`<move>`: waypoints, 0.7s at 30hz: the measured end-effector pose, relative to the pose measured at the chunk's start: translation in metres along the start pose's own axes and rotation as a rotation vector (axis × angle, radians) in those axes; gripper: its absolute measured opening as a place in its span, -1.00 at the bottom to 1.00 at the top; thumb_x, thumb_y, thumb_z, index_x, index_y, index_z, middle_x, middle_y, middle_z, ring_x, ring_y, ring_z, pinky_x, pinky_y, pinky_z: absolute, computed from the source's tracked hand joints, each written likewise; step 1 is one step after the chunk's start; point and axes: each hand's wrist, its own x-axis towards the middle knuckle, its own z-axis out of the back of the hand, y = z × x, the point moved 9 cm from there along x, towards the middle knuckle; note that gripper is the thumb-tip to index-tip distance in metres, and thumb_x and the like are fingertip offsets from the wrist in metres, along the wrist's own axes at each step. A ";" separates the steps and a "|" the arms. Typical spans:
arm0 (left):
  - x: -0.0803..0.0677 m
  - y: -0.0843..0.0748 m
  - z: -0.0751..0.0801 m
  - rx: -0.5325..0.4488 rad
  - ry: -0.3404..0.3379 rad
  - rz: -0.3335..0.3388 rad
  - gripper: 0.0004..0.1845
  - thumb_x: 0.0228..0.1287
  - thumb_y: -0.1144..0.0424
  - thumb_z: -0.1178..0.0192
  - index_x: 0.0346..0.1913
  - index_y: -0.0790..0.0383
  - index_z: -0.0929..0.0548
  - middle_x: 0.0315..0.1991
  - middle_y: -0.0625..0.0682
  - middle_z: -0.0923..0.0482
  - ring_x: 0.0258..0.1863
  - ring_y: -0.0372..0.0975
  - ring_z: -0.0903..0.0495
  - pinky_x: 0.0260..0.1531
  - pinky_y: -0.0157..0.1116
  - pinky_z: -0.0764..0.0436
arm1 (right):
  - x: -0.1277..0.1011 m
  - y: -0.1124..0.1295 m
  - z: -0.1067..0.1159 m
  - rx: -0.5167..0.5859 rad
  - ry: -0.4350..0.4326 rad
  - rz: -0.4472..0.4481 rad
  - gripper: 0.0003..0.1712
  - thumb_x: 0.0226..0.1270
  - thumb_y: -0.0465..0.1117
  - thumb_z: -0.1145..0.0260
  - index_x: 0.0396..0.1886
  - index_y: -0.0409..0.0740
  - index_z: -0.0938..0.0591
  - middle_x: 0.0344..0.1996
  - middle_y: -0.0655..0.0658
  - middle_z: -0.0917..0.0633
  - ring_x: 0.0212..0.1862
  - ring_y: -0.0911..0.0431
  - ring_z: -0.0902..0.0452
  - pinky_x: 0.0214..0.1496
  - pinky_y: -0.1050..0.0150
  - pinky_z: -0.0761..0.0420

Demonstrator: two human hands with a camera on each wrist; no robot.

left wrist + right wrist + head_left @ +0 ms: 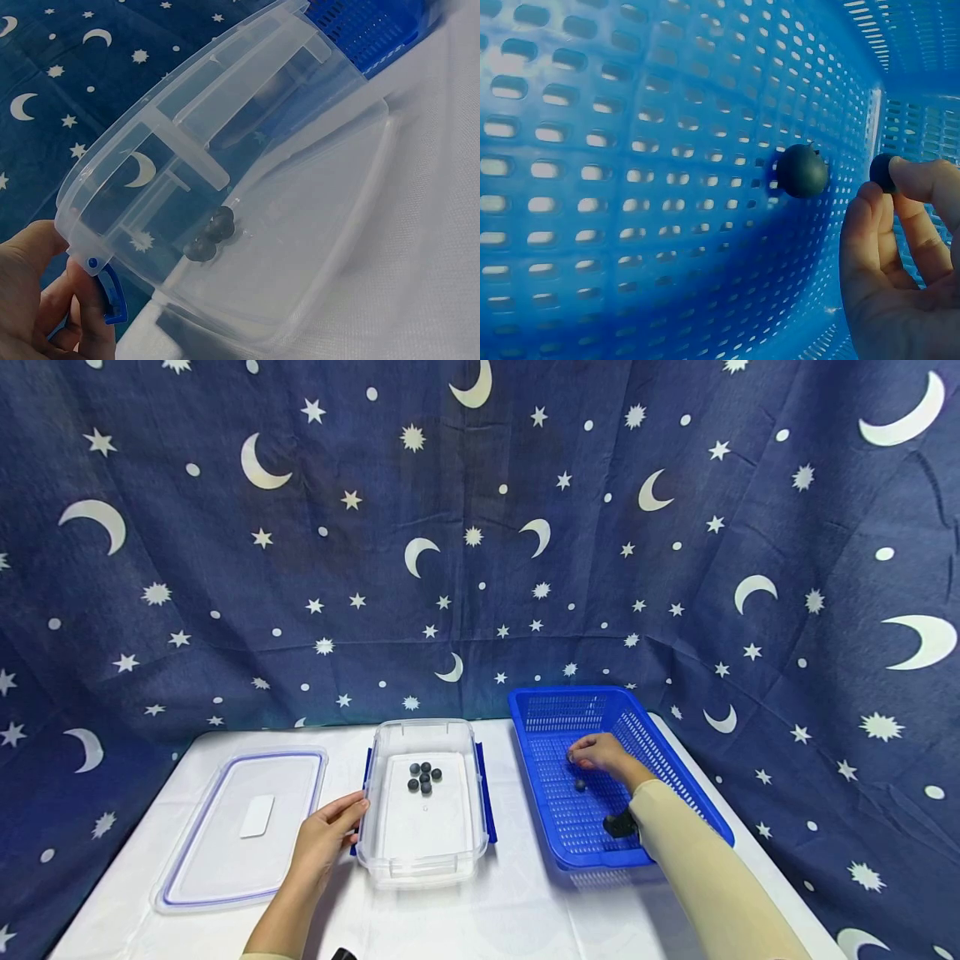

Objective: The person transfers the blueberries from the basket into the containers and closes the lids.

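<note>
A clear plastic container (422,852) stands mid-table with several dark blueberries (423,776) on its floor; the berries (213,237) show through its wall (300,247) in the left wrist view. My left hand (330,831) rests against its left rim, fingers fairly straight; the fingers (34,300) lie by a blue latch (110,295). My right hand (592,752) is inside the blue basket (675,760), pinching one blueberry (881,171) at its fingertips (919,176). Another blueberry (802,170) lies loose on the basket floor (630,187); the head view shows that blueberry (580,784) just below the hand.
The container's lid (240,827) lies flat at the left of the white table (480,918). A dark wrist-worn device (619,823) sits on my right forearm. A star-and-moon cloth (480,527) hangs behind. Table edges run close to the lid and the basket.
</note>
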 end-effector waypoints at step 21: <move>0.001 0.002 0.000 0.000 -0.005 0.008 -0.41 0.28 0.09 -0.33 0.26 0.37 -0.53 -0.37 -0.25 -0.59 -0.36 -0.42 -0.50 -0.45 -0.55 -0.58 | -0.004 0.026 -0.008 0.142 0.046 0.022 -0.74 0.27 -0.45 -0.28 -0.07 -0.52 -0.59 -0.19 -0.21 -0.69 -0.21 0.15 -0.64 0.12 0.07 -0.66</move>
